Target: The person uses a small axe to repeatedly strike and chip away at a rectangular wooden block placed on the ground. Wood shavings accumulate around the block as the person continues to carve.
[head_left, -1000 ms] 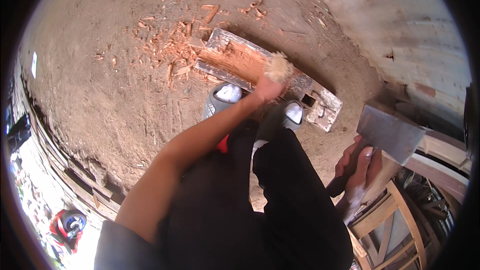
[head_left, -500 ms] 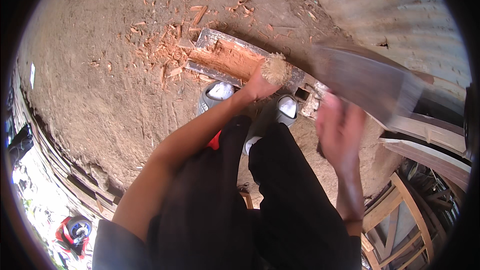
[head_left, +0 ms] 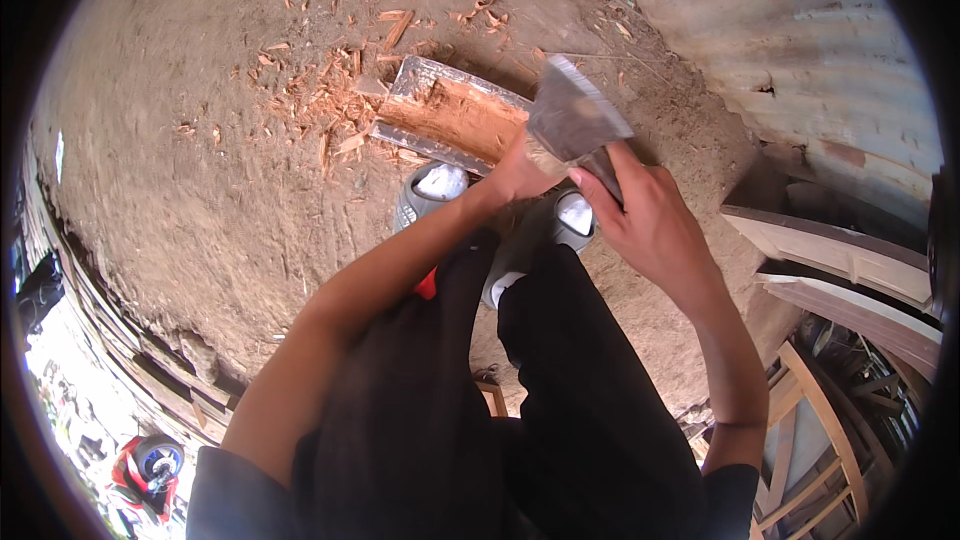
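Note:
My right hand [head_left: 655, 225] is closed round the short handle of an axe, whose broad grey head [head_left: 575, 112] is turned flat above my left hand. My left hand [head_left: 515, 175] is closed round what looks like a chisel with a frayed wooden top [head_left: 543, 162]. The axe head hides most of that top, and the chisel's blade is out of sight. Beneath lies a wooden block [head_left: 470, 78] with a long reddish-brown hollow cut into it. The block's right end is covered by my hands and the axe.
Wood chips [head_left: 335, 105] litter the dirt floor left of the block. My grey shoes [head_left: 420, 205] are close to its near side. A corrugated metal sheet [head_left: 790, 50] leans at the upper right, above stacked boards [head_left: 840, 255] and a wooden frame [head_left: 820, 420].
The axe has swung in from the right, blurred before, and now covers the chisel's frayed top. My right hand has moved left and up with it. My left hand stays in place.

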Demonstrator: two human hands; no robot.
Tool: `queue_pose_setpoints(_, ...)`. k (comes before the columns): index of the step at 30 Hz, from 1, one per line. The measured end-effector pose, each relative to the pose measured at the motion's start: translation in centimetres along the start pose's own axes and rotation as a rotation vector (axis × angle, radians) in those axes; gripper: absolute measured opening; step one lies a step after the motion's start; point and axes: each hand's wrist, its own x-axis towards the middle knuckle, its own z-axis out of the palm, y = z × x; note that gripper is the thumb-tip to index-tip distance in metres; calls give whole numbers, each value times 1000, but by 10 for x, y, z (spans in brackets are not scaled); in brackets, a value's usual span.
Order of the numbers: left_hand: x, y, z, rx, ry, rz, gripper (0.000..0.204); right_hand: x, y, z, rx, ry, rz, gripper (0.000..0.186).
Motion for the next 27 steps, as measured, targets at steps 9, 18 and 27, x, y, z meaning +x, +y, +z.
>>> queue_pose_setpoints(9, 2, -5, 9, -403, -29, -184, 40, -30, -4, -3, -55, 83, 33, 28)
queue_pose_setpoints(18, -3, -28, 5, 104, -83, -247, 36, -34, -21, -30, 240, 145, 238, 25)
queue_pose_setpoints(27, -8, 0, 31, 284, -260, -45, 28, -79, 10, -19, 171, 114, 418, 28)
